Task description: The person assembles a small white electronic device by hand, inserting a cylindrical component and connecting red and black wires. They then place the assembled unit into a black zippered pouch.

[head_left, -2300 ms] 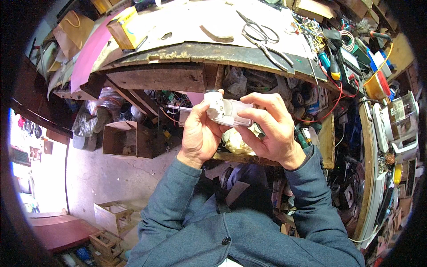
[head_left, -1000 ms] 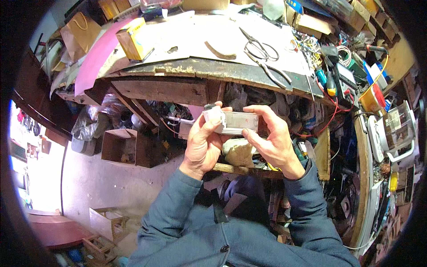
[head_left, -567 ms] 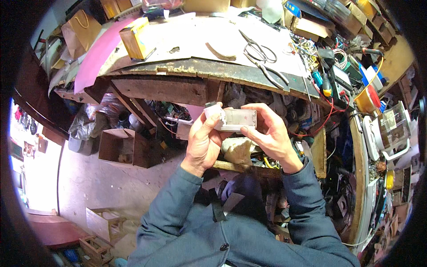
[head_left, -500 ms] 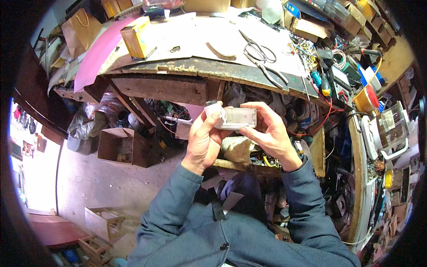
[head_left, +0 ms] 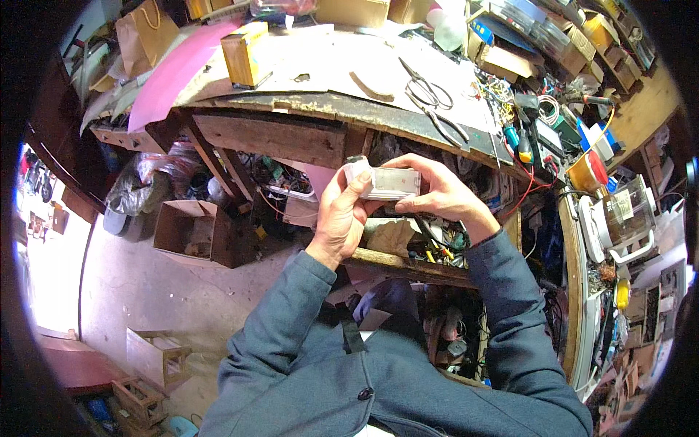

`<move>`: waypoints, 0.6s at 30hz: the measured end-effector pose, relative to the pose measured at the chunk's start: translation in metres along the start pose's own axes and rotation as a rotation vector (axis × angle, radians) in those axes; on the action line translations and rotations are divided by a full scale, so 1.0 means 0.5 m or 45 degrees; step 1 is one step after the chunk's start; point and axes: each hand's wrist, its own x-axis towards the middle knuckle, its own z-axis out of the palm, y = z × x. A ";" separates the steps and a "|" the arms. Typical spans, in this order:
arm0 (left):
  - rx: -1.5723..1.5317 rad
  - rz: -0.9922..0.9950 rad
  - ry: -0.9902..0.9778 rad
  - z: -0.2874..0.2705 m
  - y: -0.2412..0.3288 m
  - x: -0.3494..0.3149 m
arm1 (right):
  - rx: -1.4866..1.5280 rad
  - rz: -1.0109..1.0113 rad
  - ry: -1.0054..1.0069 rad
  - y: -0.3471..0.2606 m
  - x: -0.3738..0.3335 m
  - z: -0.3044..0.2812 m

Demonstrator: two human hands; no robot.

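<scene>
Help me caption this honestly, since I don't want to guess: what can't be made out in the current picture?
All in the head view:
Back of the pale boxy item: turned away from the camera.
Some fingers of the left hand: hidden behind that item.
Single strands in the wire tangle: too small.
Ground in the bright opening at left: washed out by glare.
Top of the tan box: cut off by the upper edge.
</scene>
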 end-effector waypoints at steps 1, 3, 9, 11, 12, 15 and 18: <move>0.009 0.006 -0.006 0.001 0.000 0.001 | 0.031 0.019 -0.050 -0.001 0.007 -0.011; 0.035 0.013 0.002 0.000 -0.002 0.002 | 0.185 0.029 -0.100 0.011 0.014 -0.018; 0.038 0.008 0.031 0.001 0.002 -0.004 | 0.526 0.027 0.084 0.029 -0.003 0.015; 0.027 -0.004 0.030 0.001 0.002 -0.006 | 0.501 0.042 0.131 0.030 -0.006 0.021; 0.019 -0.011 0.034 -0.001 0.002 -0.006 | 0.507 0.049 0.135 0.032 -0.005 0.022; 0.015 -0.026 0.038 -0.003 0.004 -0.006 | 0.512 0.073 0.144 0.038 -0.005 0.023; 0.024 -0.030 0.037 -0.003 0.004 -0.007 | 0.501 0.099 0.148 0.039 -0.007 0.020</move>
